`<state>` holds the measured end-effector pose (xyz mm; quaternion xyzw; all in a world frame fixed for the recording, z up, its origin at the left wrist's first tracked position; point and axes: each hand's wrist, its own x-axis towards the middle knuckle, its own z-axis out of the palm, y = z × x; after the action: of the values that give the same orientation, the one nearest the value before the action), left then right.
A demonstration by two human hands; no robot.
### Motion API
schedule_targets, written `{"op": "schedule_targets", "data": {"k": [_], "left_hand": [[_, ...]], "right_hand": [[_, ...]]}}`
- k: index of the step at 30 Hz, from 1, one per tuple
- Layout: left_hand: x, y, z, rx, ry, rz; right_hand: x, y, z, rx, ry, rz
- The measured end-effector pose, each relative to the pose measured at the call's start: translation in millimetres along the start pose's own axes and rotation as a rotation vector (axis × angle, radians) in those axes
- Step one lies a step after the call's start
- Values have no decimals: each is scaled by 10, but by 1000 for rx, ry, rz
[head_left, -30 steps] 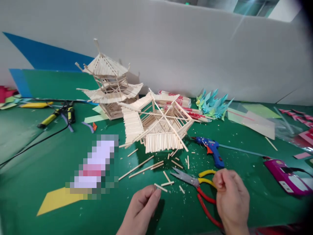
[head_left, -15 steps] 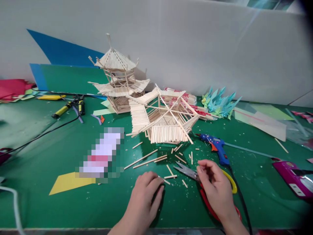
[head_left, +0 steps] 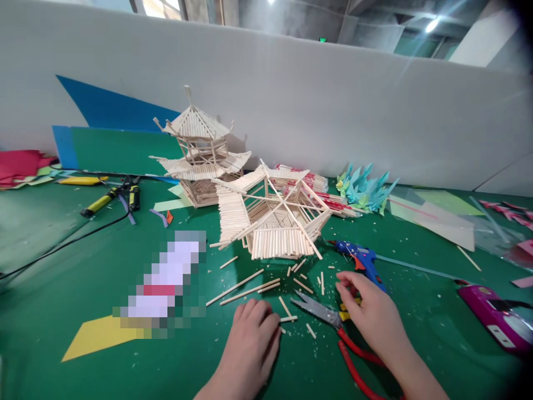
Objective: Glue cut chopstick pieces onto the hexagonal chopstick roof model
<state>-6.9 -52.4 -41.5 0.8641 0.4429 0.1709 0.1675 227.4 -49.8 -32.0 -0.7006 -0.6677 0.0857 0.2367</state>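
Observation:
My left hand (head_left: 254, 339) rests on the green table (head_left: 62, 278) with its fingers curled; a short wooden stick (head_left: 283, 330) pokes out at the fingertips. My right hand (head_left: 370, 311) lies over the handles of red and yellow cutters (head_left: 318, 309), fingers loosely spread toward a blue glue gun (head_left: 361, 260). Loose sticks (head_left: 245, 286) lie scattered in front of both hands. Behind them sits a hexagonal stick roof (head_left: 272, 222), and further back a two-tier stick pagoda (head_left: 195, 150).
Teal folded paper shapes (head_left: 366, 186) and red-printed stick packs (head_left: 333, 197) lie at the back. A magenta device (head_left: 495, 316) is at the right. A yellow-handled tool (head_left: 108, 199), a black cable (head_left: 62, 241) and yellow paper (head_left: 95, 336) lie left. A white wall (head_left: 375, 111) stands behind.
My right hand moved left from the cutters' yellow handle and its pinch has loosened into spread fingers. My left hand lowered to the table and curled. The view tilted upward.

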Motion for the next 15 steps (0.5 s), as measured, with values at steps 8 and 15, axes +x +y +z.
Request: {"op": "schedule_targets", "data": {"k": [8,15], "left_hand": [[-10,-22,29,-39,8,-4],[-23,-31,38,-55,13,-23]], "right_hand": [[230,-101,-9,-119,-168,-62],[309,-210,30,-224,-257,-106]]}}
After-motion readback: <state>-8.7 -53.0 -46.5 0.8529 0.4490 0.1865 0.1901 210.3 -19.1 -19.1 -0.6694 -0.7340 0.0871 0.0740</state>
